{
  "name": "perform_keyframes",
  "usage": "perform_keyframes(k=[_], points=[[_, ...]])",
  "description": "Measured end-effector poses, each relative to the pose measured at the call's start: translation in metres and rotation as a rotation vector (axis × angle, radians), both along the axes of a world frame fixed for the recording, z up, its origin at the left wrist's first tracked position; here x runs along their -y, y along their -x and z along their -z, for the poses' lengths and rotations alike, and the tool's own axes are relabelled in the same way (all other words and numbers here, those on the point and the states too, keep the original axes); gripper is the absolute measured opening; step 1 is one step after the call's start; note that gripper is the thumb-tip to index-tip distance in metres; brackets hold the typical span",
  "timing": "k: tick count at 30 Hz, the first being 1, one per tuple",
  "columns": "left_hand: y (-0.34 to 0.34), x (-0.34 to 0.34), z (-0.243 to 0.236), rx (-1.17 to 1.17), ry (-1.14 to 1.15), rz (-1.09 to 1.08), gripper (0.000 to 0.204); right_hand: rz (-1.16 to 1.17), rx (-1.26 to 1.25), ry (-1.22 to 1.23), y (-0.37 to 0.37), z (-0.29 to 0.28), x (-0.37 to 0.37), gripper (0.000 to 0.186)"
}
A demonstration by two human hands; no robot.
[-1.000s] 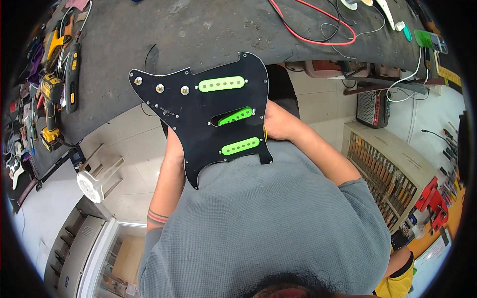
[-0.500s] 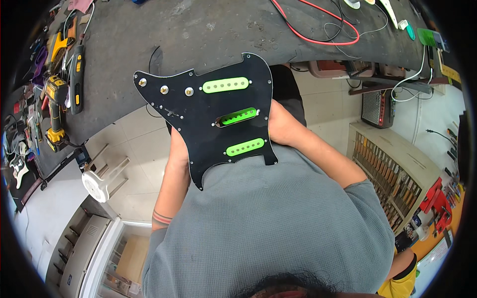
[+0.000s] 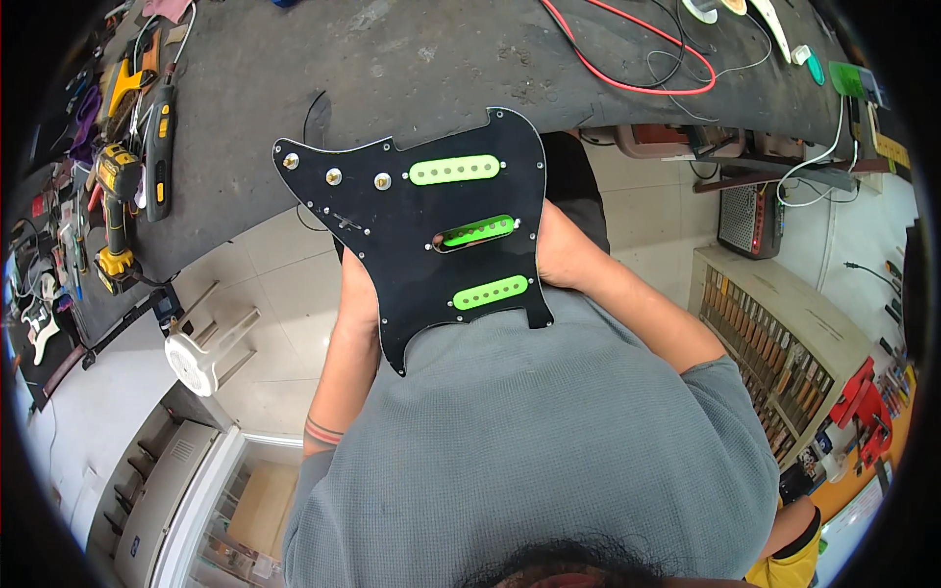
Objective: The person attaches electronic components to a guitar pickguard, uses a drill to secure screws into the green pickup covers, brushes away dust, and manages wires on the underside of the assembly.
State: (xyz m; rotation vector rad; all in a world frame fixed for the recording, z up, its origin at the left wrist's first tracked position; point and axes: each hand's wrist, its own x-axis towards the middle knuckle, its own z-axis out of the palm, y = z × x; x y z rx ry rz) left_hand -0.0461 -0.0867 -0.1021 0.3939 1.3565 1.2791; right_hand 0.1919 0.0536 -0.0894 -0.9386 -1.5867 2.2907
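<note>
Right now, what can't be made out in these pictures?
Head view, left hand: grip hidden behind the black pickguard.
Head view, right hand: fingers hidden likewise.
Head view, pickguard's underside: faces away from the camera.
Head view, co-worker's yellow sleeve: cut off by the lower edge.

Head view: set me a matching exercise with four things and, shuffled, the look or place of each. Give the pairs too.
Things
1. Pickguard
2. Middle pickup
3. Stool
4. Cordless drill

Looks and places
A. Plain white
B. Yellow and black, at the left side of the workbench
C. Black, with curved edges
D. Bright green, in a slot

Pairs: 1-C, 2-D, 3-A, 4-B
</note>
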Motion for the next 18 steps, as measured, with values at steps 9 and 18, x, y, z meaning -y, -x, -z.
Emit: perform_keyframes(k=[9, 18], points=[[-0.003, 0.003, -0.003, -0.094, -0.027, -0.011, 0.06, 0.014, -0.005, 0.021, -0.001, 0.004, 0.001, 0.07], [-0.011, 0.0, -0.009, -0.064, 0.03, -0.11, 0.052, 0.009, -0.047, 0.003, 0.001, 0.006, 0.0, 0.07]])
